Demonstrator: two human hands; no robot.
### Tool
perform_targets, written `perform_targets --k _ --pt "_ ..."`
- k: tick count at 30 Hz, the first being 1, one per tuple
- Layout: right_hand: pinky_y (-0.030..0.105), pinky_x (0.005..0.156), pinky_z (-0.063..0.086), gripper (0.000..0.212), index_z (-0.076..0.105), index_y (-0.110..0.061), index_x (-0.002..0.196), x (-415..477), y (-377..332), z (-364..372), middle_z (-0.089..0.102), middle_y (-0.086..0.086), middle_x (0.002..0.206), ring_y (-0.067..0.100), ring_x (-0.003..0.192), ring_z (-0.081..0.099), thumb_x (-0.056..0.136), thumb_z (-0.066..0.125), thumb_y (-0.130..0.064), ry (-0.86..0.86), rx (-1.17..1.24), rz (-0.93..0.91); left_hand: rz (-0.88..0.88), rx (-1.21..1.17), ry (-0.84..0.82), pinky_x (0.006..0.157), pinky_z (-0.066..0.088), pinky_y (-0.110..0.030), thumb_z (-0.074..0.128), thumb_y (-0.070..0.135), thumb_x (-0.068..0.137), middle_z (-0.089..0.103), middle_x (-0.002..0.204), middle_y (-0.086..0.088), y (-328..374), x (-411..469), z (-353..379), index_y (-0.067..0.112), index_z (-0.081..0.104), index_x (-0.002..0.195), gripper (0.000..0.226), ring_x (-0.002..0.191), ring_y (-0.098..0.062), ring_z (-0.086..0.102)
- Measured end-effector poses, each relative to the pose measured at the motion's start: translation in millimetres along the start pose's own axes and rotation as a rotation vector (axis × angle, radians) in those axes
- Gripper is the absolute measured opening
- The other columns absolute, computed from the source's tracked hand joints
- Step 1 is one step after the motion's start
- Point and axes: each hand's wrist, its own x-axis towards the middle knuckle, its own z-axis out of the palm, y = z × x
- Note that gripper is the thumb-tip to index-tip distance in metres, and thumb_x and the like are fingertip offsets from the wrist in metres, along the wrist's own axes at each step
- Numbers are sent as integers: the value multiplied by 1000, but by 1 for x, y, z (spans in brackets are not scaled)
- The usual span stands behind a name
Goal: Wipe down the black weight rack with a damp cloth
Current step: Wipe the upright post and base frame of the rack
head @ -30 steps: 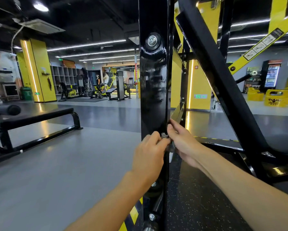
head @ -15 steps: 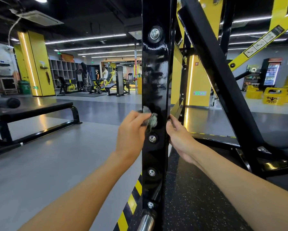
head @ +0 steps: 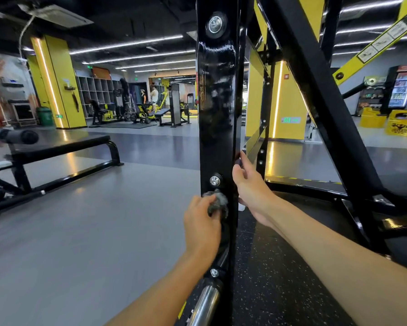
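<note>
Head view: our L hand [head: 201,222] grips a wadded grey cloth [head: 217,203] & presses it on the front face of the upright of the black weight rack [head: 217,102], just below a silver bolt [head: 214,180] in the post's lower half, w/ a chrome peg [head: 205,304] jutting out near the bottom edge. Our R hand [head: 252,189] rests at the post's right edge beside that bolt, thumb pointing up along the edge; its fingers are hidden behind the post, so we cannot tell if it grips. A black bench [head: 56,147] stands well apart at left on the grey floor [head: 92,220].
</note>
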Motion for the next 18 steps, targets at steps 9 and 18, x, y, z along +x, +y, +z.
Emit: perform_targets --k 9,18 --pt "27 105 37 64 17 -50 152 -10 34 0 48 -11 145 6 130 46 104 46 -20 -29 46 -37 -85 -36 56 76 35 1 69 -5 83 60 95 9 1 -14 13 14 74 109 32 84 6 58" --pt "42 117 33 67 11 -56 150 -23 68 0 38 -7 154 13 140 38 104 47 -24 -69 -3 -16 -34 69 39 70 42 -11 68 -5 82 58 88 6 -2 -43 29 15 74 105 31 74 1 53"
